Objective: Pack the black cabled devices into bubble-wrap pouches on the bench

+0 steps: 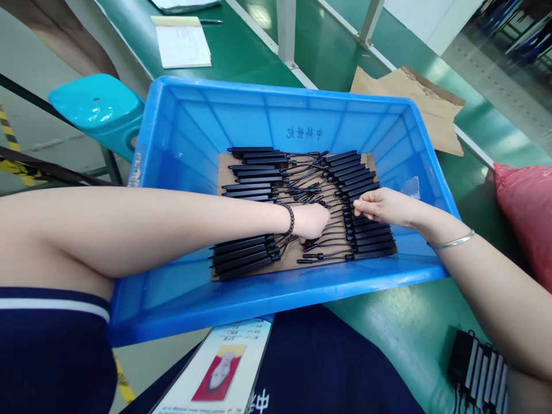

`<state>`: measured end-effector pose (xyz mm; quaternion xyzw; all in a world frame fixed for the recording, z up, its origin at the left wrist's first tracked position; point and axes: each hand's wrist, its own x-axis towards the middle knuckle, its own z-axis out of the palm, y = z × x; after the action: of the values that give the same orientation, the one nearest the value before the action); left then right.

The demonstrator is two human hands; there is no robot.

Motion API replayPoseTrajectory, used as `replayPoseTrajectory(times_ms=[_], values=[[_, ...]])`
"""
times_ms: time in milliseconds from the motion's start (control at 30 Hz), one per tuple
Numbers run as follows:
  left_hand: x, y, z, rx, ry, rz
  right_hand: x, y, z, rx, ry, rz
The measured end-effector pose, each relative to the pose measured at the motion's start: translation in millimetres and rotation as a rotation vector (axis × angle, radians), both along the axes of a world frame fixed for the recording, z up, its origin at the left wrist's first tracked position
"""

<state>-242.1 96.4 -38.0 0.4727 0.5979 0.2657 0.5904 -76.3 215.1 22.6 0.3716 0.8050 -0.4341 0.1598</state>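
Note:
My left hand [314,222] reaches down among the thin black cables [332,237] in the middle of a blue plastic crate [207,305]. Its fingers curl downward and hide whatever is in them. Over the right-hand row of slim black cabled modules [373,244], my right hand [382,206] is closed in a pinch; I cannot make out anything between its fingertips. Another row of black modules [244,259] lies on the left, partly covered by my left forearm. Both rows rest on a cardboard sheet [287,263], their cables pointing inward.
Several more black modules [478,368] lie on the green surface at lower right. Torn cardboard [414,103] and a red bag [526,213] are beyond the crate's right side. A turquoise stool [99,106] stands left; a notepad [183,45] lies behind. An ID card [219,371] hangs in front.

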Motion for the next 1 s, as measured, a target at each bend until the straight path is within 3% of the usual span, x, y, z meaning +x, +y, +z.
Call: replayPoseTrajectory(times_ms=[200, 333, 467, 567, 633, 733, 800, 900, 1000], values=[[12, -13, 5.7, 0.258, 0.864, -0.548, -5, -6, 4.9, -0.09, 0.068, -0.078], [17, -16, 13.6, 0.324, 0.94, -0.628, -8, -9, 6.3, -0.148, 0.061, -0.191], [10, -7, 37.1, 0.325, 0.919, -0.618, -5, -8, 4.3, -0.23, 0.115, -0.226], [2, 7, 46.1, 0.428, 0.815, -0.515, -2, -6, 1.9, -0.272, 0.151, -0.223], [-1, 14, 41.4, 0.469, 0.593, -0.313, -2, -5, 1.4, -0.276, 0.167, -0.215], [3, 20, 25.1, 0.337, 0.095, 0.051, -4, -5, 3.3, -0.201, 0.19, -0.189], [9, 19, 15.7, 0.204, -0.152, 0.22, -5, -5, 5.4, -0.091, 0.203, -0.155], [18, 14, 10.2, 0.052, -0.313, 0.321, -6, -6, 6.9, -0.032, 0.218, -0.12], [23, 10, 10.4, -0.01, -0.387, 0.315, -6, -6, 5.5, -0.131, 0.226, -0.121]])
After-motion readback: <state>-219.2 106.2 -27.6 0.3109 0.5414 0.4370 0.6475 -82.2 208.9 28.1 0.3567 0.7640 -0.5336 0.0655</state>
